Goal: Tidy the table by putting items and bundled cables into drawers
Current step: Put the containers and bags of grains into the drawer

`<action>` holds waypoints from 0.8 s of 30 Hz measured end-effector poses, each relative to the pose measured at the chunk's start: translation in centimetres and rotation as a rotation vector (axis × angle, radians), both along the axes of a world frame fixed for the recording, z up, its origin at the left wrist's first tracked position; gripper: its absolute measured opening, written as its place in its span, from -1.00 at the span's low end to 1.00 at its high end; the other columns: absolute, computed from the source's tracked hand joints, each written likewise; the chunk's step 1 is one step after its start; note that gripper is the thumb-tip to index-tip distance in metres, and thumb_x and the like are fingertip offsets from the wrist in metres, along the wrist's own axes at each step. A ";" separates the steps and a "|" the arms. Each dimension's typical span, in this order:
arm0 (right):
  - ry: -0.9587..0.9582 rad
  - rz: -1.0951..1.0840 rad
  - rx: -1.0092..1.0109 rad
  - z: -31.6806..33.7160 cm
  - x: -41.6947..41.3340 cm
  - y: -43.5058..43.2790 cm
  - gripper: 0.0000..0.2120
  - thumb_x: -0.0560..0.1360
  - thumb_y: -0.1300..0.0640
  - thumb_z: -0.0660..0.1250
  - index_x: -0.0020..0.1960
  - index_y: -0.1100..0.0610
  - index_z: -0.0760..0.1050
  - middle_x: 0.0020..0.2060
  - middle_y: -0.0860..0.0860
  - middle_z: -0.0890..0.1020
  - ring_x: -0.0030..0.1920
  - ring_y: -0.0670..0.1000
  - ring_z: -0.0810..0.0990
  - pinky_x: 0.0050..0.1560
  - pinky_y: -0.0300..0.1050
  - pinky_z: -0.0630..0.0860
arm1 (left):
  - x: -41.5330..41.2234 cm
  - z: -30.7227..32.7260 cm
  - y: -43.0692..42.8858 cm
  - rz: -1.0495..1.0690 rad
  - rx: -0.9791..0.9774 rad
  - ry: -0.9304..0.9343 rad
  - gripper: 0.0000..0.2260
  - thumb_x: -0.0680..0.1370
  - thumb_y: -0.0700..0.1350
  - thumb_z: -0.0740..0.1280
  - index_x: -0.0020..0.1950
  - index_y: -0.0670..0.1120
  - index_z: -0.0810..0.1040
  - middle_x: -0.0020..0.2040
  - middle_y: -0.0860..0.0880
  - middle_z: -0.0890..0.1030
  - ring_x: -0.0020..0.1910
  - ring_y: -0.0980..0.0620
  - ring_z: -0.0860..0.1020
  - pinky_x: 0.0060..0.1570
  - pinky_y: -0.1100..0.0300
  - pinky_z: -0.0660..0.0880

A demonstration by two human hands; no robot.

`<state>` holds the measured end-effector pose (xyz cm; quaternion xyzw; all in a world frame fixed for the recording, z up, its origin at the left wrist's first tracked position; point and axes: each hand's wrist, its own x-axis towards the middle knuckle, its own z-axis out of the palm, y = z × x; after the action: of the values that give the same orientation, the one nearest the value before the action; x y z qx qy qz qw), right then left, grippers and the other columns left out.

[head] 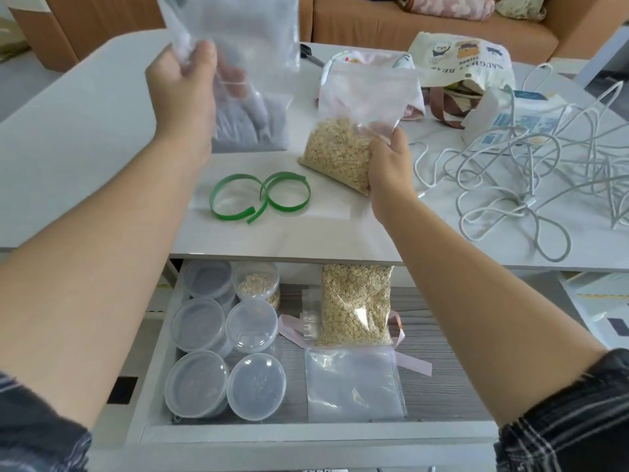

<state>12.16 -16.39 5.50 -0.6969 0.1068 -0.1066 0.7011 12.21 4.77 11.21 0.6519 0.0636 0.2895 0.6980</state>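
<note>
Hands first on my feed: the left hand (183, 86) is held high beyond the drawer (442, 386), thumb and curled fingers pinching the bunched upper corner of the dark bag (248, 127). That bag hangs with its long axis close to vertical, clear slack plastic on top and the dark grains sagging at the bottom. I cannot tell whether its lower edge touches the table (85, 148). The right hand (388, 165) is lower, just past the drawer's far edge, fingers wrapped round the right side of the oat bag (340, 151). Its long axis runs up and away from the drawer, leaning a little right, with the oats packed in the near lower half and the flat empty end pointing to the far side. Its bottom edge sits at or just over the tabletop, I cannot say which.

Between both bags and the drawer lies the green strap (262, 195), coiled in two loose loops on the table, apart from either bag. Right of the drawer and further back sprawls a tangle of white cables (527, 172), with a printed tote (463, 59) behind it.

The drawer stands pulled out under the table edge, which overhangs its back. Its left half holds round lidded tubs (252, 321) packed together. Its middle holds a second oat bag (354, 301) lying flat, long axis front to back. Nearer the drawer's front is an empty bag (354, 383), with a pink ribbon (292, 332) beside them. My right forearm crosses above the drawer's right half
</note>
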 end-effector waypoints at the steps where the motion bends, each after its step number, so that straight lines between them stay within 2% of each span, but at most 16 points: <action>1: -0.011 0.010 0.049 -0.1 0.2 -0.1 -0.70 0.55 0.32 0.05 0.14 0.08 0.45 -0.20 -0.05 0.50 -0.46 -0.13 0.34 -0.46 -0.28 0.27 | -0.2 0.6 -0.6 -0.043 0.007 -0.001 -0.85 0.61 -0.16 0.23 -0.14 -0.13 0.51 -0.36 -0.01 0.65 -0.33 0.01 0.65 -0.24 0.13 0.59; 3: -0.026 0.048 0.146 -0.1 0.2 -0.3 -0.71 0.53 0.33 0.08 0.05 0.06 0.50 -0.20 0.03 0.52 -0.33 0.01 0.39 -0.32 -0.17 0.29 | -0.3 1.3 -2.1 -0.139 0.010 0.049 -0.85 0.62 -0.16 0.23 -0.11 -0.14 0.52 -0.36 0.01 0.66 -0.32 0.02 0.65 -0.23 0.16 0.59; 6: -0.021 0.119 0.279 0.0 0.3 -0.6 -0.73 0.54 0.34 0.14 -0.05 0.06 0.54 -0.20 0.05 0.58 -0.21 0.07 0.51 -0.18 -0.08 0.44 | -0.6 0.5 -5.0 -0.264 -0.046 0.138 -0.86 0.62 -0.18 0.24 -0.11 -0.16 0.52 -0.37 0.00 0.66 -0.34 0.05 0.64 -0.21 0.13 0.60; 8: -0.020 0.179 0.323 -0.2 0.2 -1.0 -0.72 0.53 0.36 0.13 0.02 0.12 0.56 -0.11 0.12 0.60 -0.12 0.09 0.56 -0.03 0.05 0.50 | -0.6 -1.0 -6.9 -0.248 0.022 0.198 -0.84 0.60 -0.16 0.26 -0.18 -0.11 0.52 -0.34 0.02 0.63 -0.38 0.11 0.59 -0.25 0.22 0.55; 10: -0.032 0.224 0.358 -0.6 0.2 -1.6 -0.73 0.52 0.34 0.13 0.10 0.18 0.54 0.00 0.19 0.60 -0.01 0.14 0.57 0.16 0.16 0.48 | -0.5 -2.7 -7.9 -0.184 0.125 0.226 -0.80 0.57 -0.10 0.28 -0.26 -0.03 0.53 -0.32 0.04 0.57 -0.39 0.12 0.48 -0.29 0.26 0.44; 12: -0.020 0.250 0.390 -0.6 -0.1 -1.9 -0.78 0.52 0.17 0.20 0.12 0.21 0.50 0.02 0.18 0.60 0.03 0.14 0.58 0.17 0.12 0.47 | -0.2 -3.6 -8.1 -0.134 0.149 0.231 -0.80 0.54 -0.07 0.28 -0.26 -0.10 0.56 -0.28 -0.03 0.53 -0.37 0.05 0.39 -0.31 0.23 0.36; 15: -0.018 0.338 0.238 -0.6 -0.2 -2.1 -0.49 0.50 -0.18 0.29 0.26 0.18 0.48 0.19 0.10 0.61 0.22 0.10 0.57 0.31 0.12 0.40 | 0.1 -3.5 -8.5 -0.142 0.096 0.286 -0.83 0.53 -0.06 0.29 -0.14 -0.13 0.57 -0.20 -0.06 0.53 -0.28 0.02 0.43 -0.27 0.20 0.40; 17: -0.052 0.379 0.104 -0.3 -0.8 -1.7 -0.57 0.52 -0.12 0.31 0.27 0.12 0.48 0.17 0.08 0.63 0.20 0.07 0.59 0.27 0.10 0.46 | 0.1 -3.3 -9.0 -0.169 0.049 0.304 -0.87 0.52 -0.07 0.30 -0.15 -0.09 0.56 -0.13 -0.09 0.61 -0.20 0.00 0.53 -0.12 0.13 0.53; 19: -0.089 0.325 0.049 0.2 -1.4 -1.1 -0.76 0.57 0.07 0.29 0.20 0.13 0.49 0.04 0.04 0.68 0.05 -0.05 0.66 0.07 -0.11 0.57 | -0.1 -2.8 -9.5 -0.169 0.019 0.299 -0.86 0.50 -0.06 0.32 -0.13 -0.12 0.55 -0.07 -0.15 0.65 -0.17 -0.03 0.57 -0.02 0.02 0.56; 21: -0.165 0.216 0.060 0.6 -1.8 -1.1 -0.90 0.59 0.19 0.25 0.07 0.13 0.51 -0.14 -0.04 0.67 -0.14 -0.17 0.67 -0.16 -0.28 0.54 | -0.5 -2.4 -9.9 -0.173 0.002 0.245 -0.84 0.48 -0.06 0.33 -0.14 -0.16 0.54 -0.11 -0.17 0.63 -0.21 -0.03 0.55 -0.14 0.03 0.58; 22: -0.207 0.177 0.057 0.7 -1.8 -1.4 -0.92 0.60 0.22 0.24 0.03 0.12 0.50 -0.17 -0.06 0.66 -0.17 -0.18 0.66 -0.18 -0.30 0.53 | -0.8 -2.1 -10.2 -0.186 -0.011 0.196 -0.84 0.48 -0.08 0.34 -0.13 -0.18 0.55 -0.14 -0.16 0.62 -0.23 -0.04 0.54 -0.20 0.07 0.56; 24: -0.264 0.137 0.042 1.0 -2.0 -1.9 -0.90 0.60 0.23 0.23 -0.01 0.08 0.50 -0.17 -0.06 0.65 -0.14 -0.15 0.65 -0.12 -0.25 0.53 | -1.2 -1.7 -10.6 -0.214 0.014 0.114 -0.86 0.49 -0.10 0.35 -0.09 -0.18 0.57 -0.13 -0.15 0.64 -0.19 -0.05 0.59 -0.12 0.07 0.57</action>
<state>10.18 -18.25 6.48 -0.6677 -0.0320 -0.1470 0.7291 11.00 -5.78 9.48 0.6753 0.0313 0.1764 0.7154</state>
